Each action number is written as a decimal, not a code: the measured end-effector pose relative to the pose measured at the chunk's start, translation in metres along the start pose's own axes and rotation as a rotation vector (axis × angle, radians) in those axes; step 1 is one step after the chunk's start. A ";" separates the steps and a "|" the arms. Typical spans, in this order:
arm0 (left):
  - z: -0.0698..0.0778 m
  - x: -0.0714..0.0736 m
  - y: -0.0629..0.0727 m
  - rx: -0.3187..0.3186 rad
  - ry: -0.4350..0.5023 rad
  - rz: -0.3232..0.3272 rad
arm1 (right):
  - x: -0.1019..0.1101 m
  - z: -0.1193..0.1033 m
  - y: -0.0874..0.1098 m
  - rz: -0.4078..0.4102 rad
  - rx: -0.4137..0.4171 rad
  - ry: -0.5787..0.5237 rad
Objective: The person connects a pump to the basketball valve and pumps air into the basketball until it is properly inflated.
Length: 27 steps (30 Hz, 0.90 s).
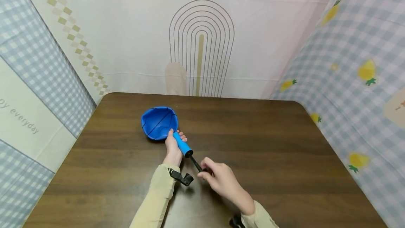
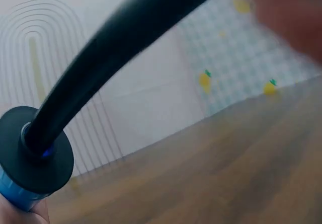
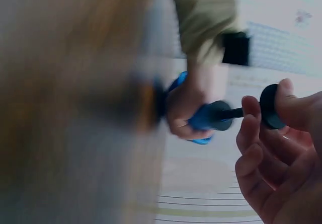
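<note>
A sunken, dented blue ball (image 1: 158, 120) with black lines lies on the left of the table. Close beside it, my left hand (image 1: 172, 150) grips the blue barrel (image 1: 183, 145) of a hand pump; the barrel's ball-side end sits right at the ball's edge. The pump's black rod (image 1: 195, 163) is drawn out toward my right hand (image 1: 223, 180). In the right wrist view, thumb and fingers of that hand pinch the round black pump handle (image 3: 270, 107). The left wrist view shows the rod leaving the barrel's black end cap (image 2: 48, 166).
The brown wooden table (image 1: 253, 140) reaches back to a pale patterned cloth (image 1: 133, 38). Checked cloth with yellow fruit prints (image 1: 348, 90) hangs on the right, and more checked cloth (image 1: 34, 45) on the left. A black wrist mount (image 1: 181, 177) sits on the left sleeve.
</note>
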State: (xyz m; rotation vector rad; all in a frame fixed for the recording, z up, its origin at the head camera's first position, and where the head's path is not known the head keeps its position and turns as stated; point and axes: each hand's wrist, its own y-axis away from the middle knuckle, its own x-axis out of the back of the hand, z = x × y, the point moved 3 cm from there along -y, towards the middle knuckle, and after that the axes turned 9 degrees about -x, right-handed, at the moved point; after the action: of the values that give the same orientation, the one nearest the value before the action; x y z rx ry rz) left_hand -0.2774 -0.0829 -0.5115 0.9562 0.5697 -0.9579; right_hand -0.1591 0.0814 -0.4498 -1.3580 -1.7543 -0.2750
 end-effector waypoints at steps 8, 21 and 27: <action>-0.010 0.000 0.003 -0.037 -0.060 0.012 | -0.019 0.020 -0.036 -0.072 -0.038 0.008; 0.008 -0.006 -0.002 0.028 -0.026 -0.044 | -0.009 -0.005 -0.023 -0.177 -0.113 -0.005; 0.012 -0.004 -0.002 0.047 -0.008 -0.025 | 0.008 -0.022 0.016 -0.143 -0.121 -0.039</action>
State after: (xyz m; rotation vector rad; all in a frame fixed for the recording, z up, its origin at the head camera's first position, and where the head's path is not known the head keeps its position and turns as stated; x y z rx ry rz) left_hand -0.2815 -0.0921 -0.5035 0.9885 0.5558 -1.0009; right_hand -0.1347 0.0790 -0.4360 -1.3322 -1.8964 -0.4420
